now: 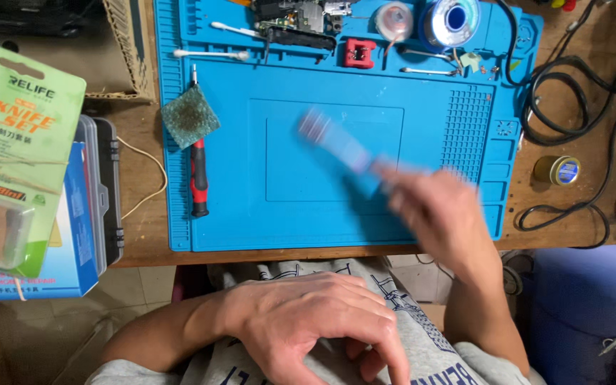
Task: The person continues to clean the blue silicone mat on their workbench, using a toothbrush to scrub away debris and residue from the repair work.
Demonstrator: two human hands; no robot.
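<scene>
1. At a wooden worktop (144, 242) covered by a blue silicone work mat (422, 128), a person's right hand (440, 210) grips one end of a flat, light-blue strip (336, 146), blurred by motion.
2. The strip hovers over the mat's middle panel, its long axis running diagonally: the free end points toward the mat's far left corner, the held end toward the near right corner.
3. The left hand (315, 324) holds nothing, fingers loosely curled against a grey printed shirt (422, 342) below the worktop's near edge.
4. Along the mat's left edge lie a red-handled screwdriver (198, 171) and a green scouring pad (190, 116), touching.
5. A solder spool (452, 20) sits at the far edge.
</scene>
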